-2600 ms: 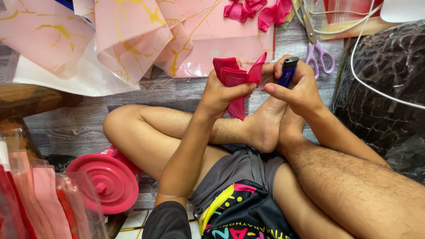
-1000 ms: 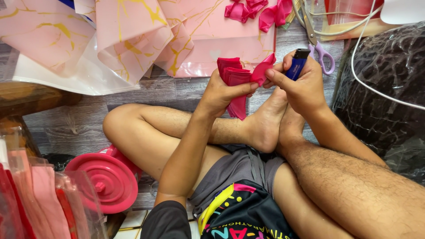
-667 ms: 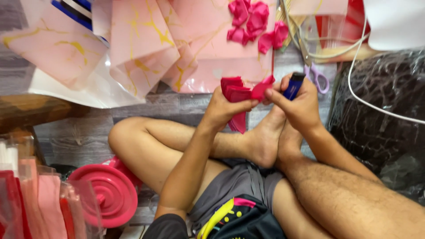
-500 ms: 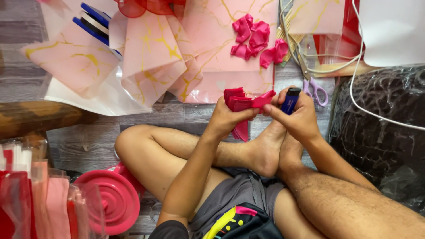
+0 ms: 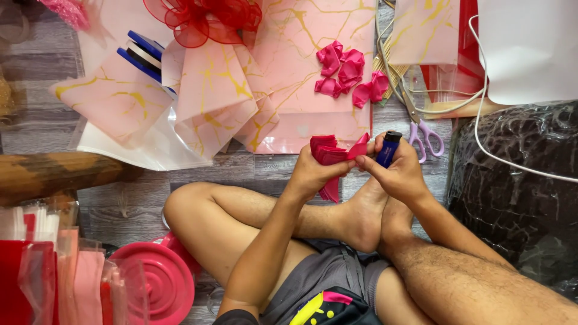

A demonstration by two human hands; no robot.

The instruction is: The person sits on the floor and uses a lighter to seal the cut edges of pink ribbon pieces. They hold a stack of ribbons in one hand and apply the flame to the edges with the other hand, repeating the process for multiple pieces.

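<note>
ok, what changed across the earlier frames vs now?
The camera tilted up: a red mesh bow and more pink sheets came into view. The right hand turned the blue lighter more upright. The left hand still pinches the folded pink ribbon; legs and scissors unchanged.

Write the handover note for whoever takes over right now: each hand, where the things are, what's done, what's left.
Left hand: grips the folded pink ribbon above the feet.
Right hand: holds a blue lighter, tip by the ribbon's end; no flame visible.
Finished pink bows lie on the marbled pink sheets; scissors lie to the right of them.
Done: several bows.
Left: this ribbon, folded but not yet a bow.
</note>
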